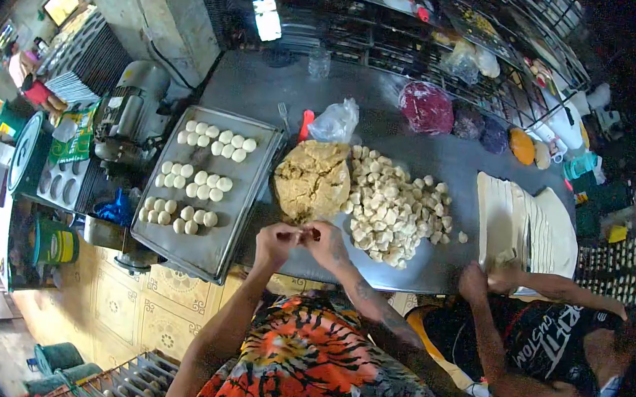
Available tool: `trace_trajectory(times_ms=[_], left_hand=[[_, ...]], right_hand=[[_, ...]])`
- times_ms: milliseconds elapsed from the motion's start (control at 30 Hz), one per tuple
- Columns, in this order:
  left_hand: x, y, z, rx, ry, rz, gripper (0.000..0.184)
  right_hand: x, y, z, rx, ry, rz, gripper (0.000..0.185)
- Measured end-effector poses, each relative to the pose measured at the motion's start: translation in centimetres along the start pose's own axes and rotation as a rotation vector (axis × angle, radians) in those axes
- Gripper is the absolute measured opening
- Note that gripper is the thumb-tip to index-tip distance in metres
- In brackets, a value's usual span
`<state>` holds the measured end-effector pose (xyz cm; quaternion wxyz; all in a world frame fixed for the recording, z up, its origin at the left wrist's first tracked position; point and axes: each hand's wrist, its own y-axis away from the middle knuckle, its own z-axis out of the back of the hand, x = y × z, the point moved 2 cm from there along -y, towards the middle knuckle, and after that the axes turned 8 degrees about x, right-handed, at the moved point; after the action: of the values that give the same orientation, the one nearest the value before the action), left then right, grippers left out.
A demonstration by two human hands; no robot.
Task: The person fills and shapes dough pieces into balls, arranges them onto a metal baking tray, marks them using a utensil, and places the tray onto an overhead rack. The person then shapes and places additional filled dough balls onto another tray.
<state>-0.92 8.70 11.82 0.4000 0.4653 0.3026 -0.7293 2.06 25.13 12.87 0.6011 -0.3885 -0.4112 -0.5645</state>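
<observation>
My left hand (pixel 275 245) and my right hand (pixel 325 247) meet at the table's near edge, fingers closed and pinched together. Whatever lies between the fingertips is too small and covered to make out. Just beyond them sits a big cracked mound of brown, crumbly filling (pixel 309 176). A heap of small pale dough pieces (pixel 392 209) spreads to its right. On the left, a metal tray (pixel 230 255) carries rounded white dough balls (pixel 210 180) in several clusters.
A clear plastic bag (pixel 335 121), a red-handled utensil (pixel 307 125) and a fork (pixel 284 115) lie behind the mound. Coloured dough lumps (pixel 426 108) line the back. At right, a co-worker's hands (pixel 504 276) touch dough strips (pixel 541 228). A motorised machine (pixel 131 112) stands left.
</observation>
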Motion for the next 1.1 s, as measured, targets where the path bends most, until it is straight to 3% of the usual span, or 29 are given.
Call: trace_trajectory(times_ms=[133,300,433,600,800,933,1100], left_hand=[[0.8,0.4,1.1,0.068,0.220,0.140,0.015],[2.4,0.5,4.2,0.146,0.438,0.285,0.017],[2.6,1.1,6.1,0.235,-0.076,-0.092,0.024],[0.7,-0.1,5.9,0.332,-0.248,-0.002,0.034],[-1.9,-0.6,1.0,0.016,-0.049,0.107,0.036],[-1.8,-0.4,0.4,-0.059,0.386,0.167,0.031],[-0.2,3.5,2.2,-0.164,0.643,0.391,0.032]], right_hand=[[1.3,-0.3,-0.8,-0.030,-0.133,0.119,0.023],[-0.8,-1.2,-2.0,0.096,0.000,-0.066,0.024],[2.3,-0.3,-3.7,0.101,0.041,-0.011,0.030],[-4.2,0.4,-5.9,0.010,0.387,0.064,0.020],[-0.8,0.5,-3.0,-0.067,0.478,0.300,0.016],[-1.5,0.6,0.1,-0.126,-0.043,0.028,0.014],[-2.6,-0.9,-2.7,0.042,-0.317,-0.121,0.014]])
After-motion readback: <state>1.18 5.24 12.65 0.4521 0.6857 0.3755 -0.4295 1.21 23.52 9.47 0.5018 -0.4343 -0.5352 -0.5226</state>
